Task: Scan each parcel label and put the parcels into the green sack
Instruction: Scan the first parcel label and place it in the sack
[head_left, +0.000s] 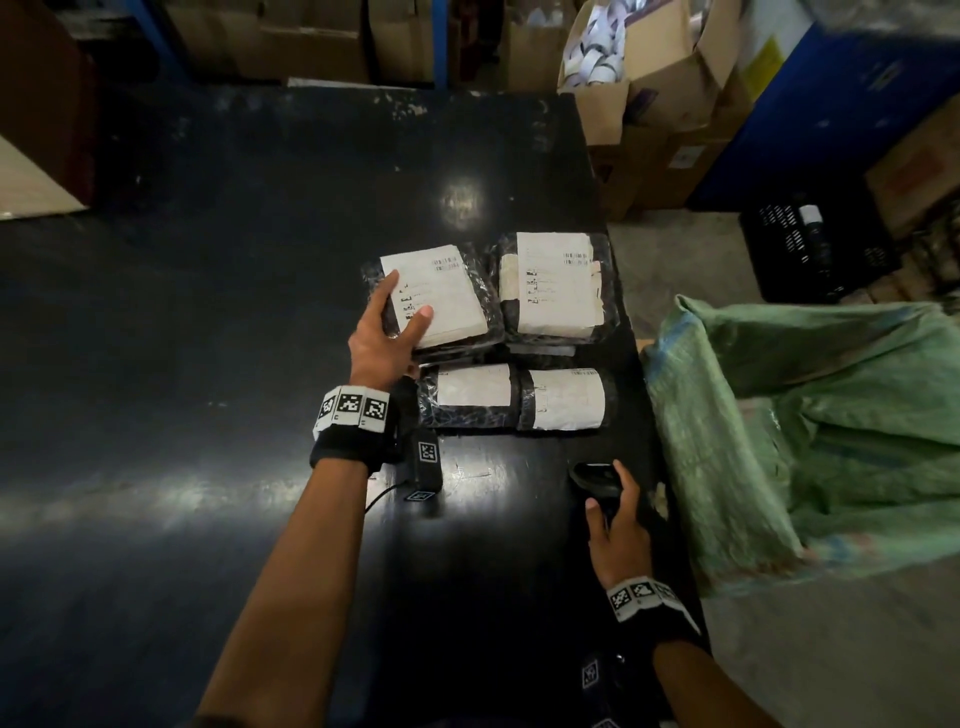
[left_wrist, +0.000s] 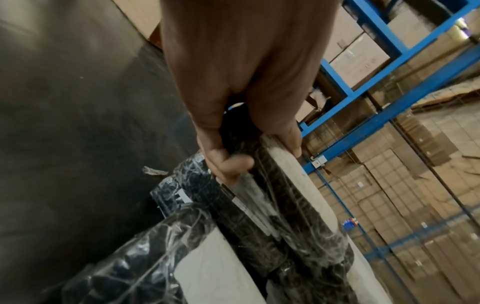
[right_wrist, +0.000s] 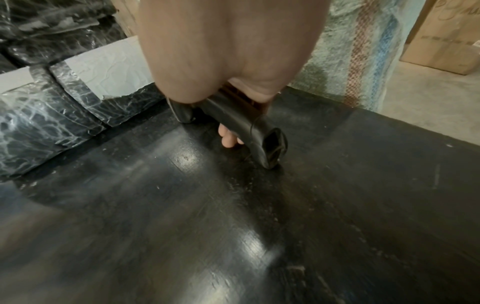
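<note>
Black plastic-wrapped parcels with white labels lie on the black table (head_left: 208, 312). My left hand (head_left: 408, 297) grips the near-left edge of the top parcel of the left stack (head_left: 447, 291), thumb on its label. In the left wrist view the fingers (left_wrist: 228, 164) pinch that parcel (left_wrist: 293, 197) and its edge is tilted up. Another labelled parcel (head_left: 553, 286) lies to its right, and a third (head_left: 519, 397) in front. My right hand (head_left: 605, 488) holds a black scanner (head_left: 595, 475) low over the table; its handle (right_wrist: 249, 127) touches the surface. The green sack (head_left: 810, 415) gapes open at the table's right.
Open cardboard boxes (head_left: 649, 78) stand behind the table's right corner, with a black plastic crate (head_left: 815, 249) on the floor past the sack. Blue racking (left_wrist: 363, 67) full of cartons fills the background. The table's left half is bare dark surface.
</note>
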